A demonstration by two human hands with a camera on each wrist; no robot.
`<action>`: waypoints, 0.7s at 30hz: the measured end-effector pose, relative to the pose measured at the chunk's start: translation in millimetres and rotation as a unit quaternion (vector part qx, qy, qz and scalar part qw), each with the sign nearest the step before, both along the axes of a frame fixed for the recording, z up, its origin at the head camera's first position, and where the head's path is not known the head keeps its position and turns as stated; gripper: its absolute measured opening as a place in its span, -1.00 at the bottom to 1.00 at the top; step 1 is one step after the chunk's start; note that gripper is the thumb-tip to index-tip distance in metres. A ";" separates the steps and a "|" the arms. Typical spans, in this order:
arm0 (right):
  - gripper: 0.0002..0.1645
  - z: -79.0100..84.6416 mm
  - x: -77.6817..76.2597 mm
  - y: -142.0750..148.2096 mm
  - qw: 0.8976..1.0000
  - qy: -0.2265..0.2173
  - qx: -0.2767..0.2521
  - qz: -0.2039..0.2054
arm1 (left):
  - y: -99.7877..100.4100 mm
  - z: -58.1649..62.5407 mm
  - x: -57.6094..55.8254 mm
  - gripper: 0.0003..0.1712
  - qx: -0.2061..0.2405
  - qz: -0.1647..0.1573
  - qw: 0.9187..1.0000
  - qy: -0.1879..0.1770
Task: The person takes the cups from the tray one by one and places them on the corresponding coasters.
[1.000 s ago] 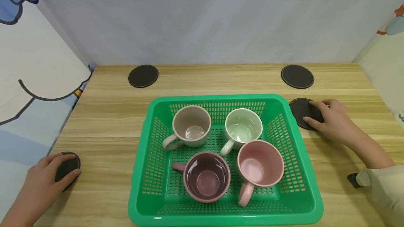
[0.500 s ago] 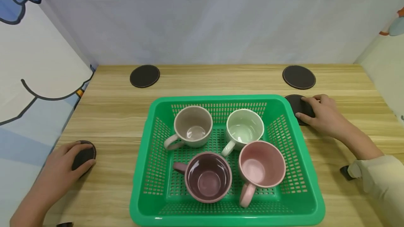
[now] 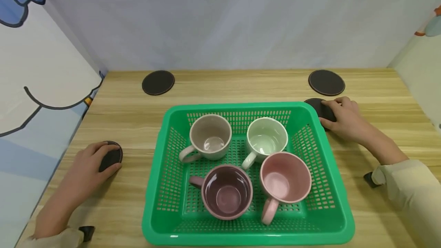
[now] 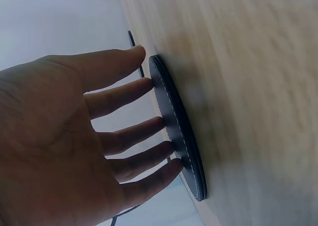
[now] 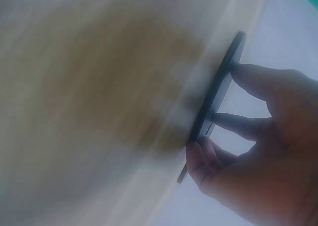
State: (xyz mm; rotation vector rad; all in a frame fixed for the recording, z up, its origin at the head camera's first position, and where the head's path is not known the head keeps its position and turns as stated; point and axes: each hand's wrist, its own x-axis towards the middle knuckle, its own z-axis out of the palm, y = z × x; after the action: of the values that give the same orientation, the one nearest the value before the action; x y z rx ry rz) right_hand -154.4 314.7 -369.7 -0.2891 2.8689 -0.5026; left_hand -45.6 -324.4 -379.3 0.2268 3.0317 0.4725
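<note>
My left hand (image 3: 90,167) rests its fingertips on a round black coaster (image 3: 113,158) on the table, left of the basket. In the left wrist view the nearly straight fingers touch the top of this stitched coaster (image 4: 171,114), with the thumb near its edge. My right hand (image 3: 346,122) touches another black coaster (image 3: 314,105) just beyond the basket's far right corner. In the right wrist view, thumb and index fingertips lie on that coaster's face (image 5: 224,89), while other fingers bend at its edge.
Between the hands stands a green plastic basket (image 3: 246,239) holding a beige mug (image 3: 210,135), a pale green mug (image 3: 265,137), a purple mug (image 3: 227,194) and a pink mug (image 3: 286,179). Two more coasters lie at the back, left (image 3: 158,82) and right (image 3: 326,82). A white cloth (image 3: 234,30) hangs behind.
The left hand has slid its coaster right and away from me. The right hand has slid its coaster left and slightly back, toward the basket's corner. Basket and mugs stay put.
</note>
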 end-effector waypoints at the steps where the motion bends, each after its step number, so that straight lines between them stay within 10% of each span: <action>1: -0.26 0.4 -0.8 -0.7 1.000 0.001 0.001 0.001 | 1.5 0.7 -1.6 -0.46 -0.001 -0.002 1.000 0.001; 21: -0.25 1.7 -12.9 -14.1 1.000 -0.009 0.013 0.004 | 34.6 5.9 -34.3 -0.44 -0.012 -0.036 0.999 -0.010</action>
State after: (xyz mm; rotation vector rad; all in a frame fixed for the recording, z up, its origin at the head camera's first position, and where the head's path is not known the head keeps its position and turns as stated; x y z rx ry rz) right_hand -167.3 300.7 -368.0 -0.2895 2.8528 -0.4630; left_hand -79.9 -289.8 -373.4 0.3259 2.9969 0.4288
